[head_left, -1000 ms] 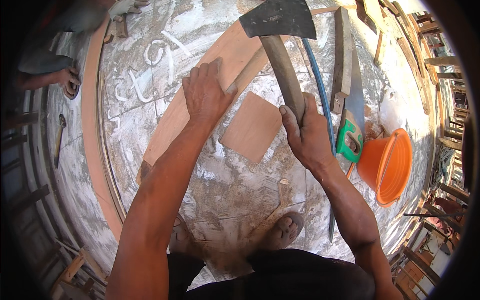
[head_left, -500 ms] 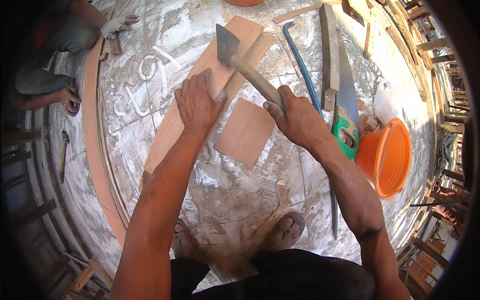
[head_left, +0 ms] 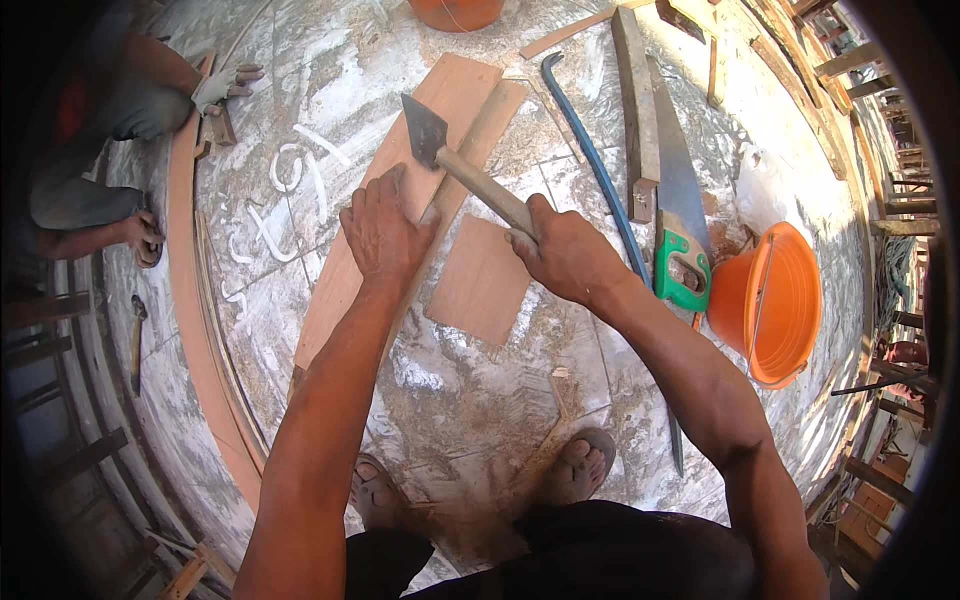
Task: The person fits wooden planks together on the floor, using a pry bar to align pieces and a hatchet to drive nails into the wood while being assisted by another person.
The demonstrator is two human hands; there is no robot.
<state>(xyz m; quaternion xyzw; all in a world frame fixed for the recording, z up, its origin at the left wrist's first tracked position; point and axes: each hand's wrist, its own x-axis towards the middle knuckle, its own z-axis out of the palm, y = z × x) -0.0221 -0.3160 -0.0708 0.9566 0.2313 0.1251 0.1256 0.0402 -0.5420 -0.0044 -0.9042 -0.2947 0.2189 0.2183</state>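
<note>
My right hand (head_left: 565, 250) is closed around the wooden handle of an adze (head_left: 487, 190). Its dark, flared blade lies over a long reddish-brown wooden board (head_left: 440, 105), just beyond my left hand's fingertips. My left hand (head_left: 385, 225) grips that board from above, fingers bent across its face and thumb by its right edge. Beneath the board's right side runs a second wooden strip (head_left: 500, 105). A square piece of thin wood (head_left: 480, 282) lies flat on the floor between my forearms.
To the right lie a blue pry bar (head_left: 598, 165), a squared timber (head_left: 637, 115), a green-handled handsaw (head_left: 684, 270) and an orange bucket (head_left: 735, 300). At left, a co-worker's gloved hand (head_left: 218, 88) is near a long plank (head_left: 187, 270). A hammer (head_left: 136, 345) lies beyond it.
The whole view has shifted slightly. The adze blade has come a little nearer along the board, while my left hand keeps its place on it.
</note>
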